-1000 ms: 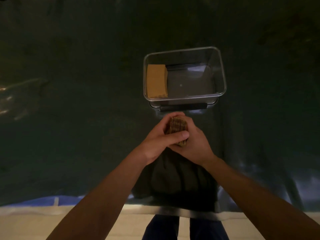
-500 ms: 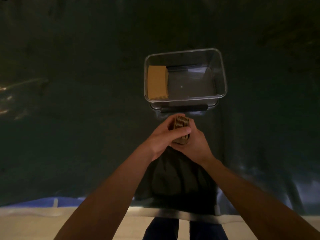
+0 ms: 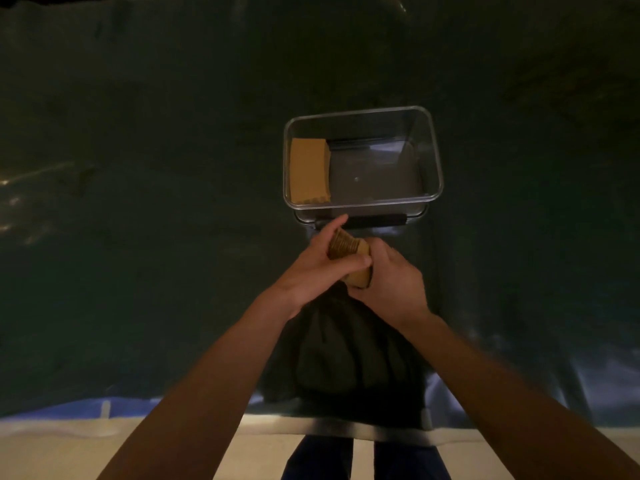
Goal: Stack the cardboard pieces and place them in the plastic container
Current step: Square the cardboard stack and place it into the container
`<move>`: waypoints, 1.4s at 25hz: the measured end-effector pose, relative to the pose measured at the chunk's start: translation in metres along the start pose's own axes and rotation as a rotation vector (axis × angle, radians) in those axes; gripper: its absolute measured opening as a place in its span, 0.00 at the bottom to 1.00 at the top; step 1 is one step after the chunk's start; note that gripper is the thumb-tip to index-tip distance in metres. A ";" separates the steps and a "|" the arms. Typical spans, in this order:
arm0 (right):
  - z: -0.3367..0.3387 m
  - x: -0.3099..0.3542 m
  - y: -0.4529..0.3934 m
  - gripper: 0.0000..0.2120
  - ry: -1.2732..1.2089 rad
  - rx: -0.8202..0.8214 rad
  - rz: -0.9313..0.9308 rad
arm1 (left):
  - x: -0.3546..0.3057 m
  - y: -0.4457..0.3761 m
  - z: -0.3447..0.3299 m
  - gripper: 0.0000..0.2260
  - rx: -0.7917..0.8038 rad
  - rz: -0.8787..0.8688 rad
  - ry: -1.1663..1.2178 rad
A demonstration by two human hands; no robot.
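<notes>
both our forearms reach forward and meet in the middle. our left hand [image 3: 313, 268] wraps over from the left, its thumb laid across the front and its forefinger stretched out ahead. our right hand [image 3: 391, 282] cups from the right and below, fingers curled in. the two hands touch, both closed in a grip.

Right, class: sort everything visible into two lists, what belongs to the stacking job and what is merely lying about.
Belongs to the job:
- brown cardboard stack gripped by left hand and right hand
- clear rectangular plastic container
- brown cardboard stack inside it

Lying about:
- dark crumpled cloth bag
- dark green plastic sheet
</notes>
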State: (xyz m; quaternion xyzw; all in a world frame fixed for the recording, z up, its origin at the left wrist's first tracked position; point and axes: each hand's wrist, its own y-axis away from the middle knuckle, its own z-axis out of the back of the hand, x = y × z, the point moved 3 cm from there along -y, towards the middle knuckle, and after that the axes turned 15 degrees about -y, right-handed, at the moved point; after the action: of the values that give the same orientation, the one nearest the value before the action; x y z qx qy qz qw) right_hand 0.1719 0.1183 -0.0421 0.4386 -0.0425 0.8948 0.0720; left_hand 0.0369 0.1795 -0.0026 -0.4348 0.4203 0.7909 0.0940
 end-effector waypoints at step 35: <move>0.016 -0.024 0.027 0.26 -0.108 0.225 -0.193 | 0.068 0.004 -0.019 0.22 -0.359 -0.091 -0.443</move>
State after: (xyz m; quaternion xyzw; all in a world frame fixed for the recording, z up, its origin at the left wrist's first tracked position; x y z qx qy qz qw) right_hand 0.1945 0.0874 -0.0515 0.4933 0.0963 0.8580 0.1057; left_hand 0.0055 0.1480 -0.0575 -0.2794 0.2231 0.9233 0.1405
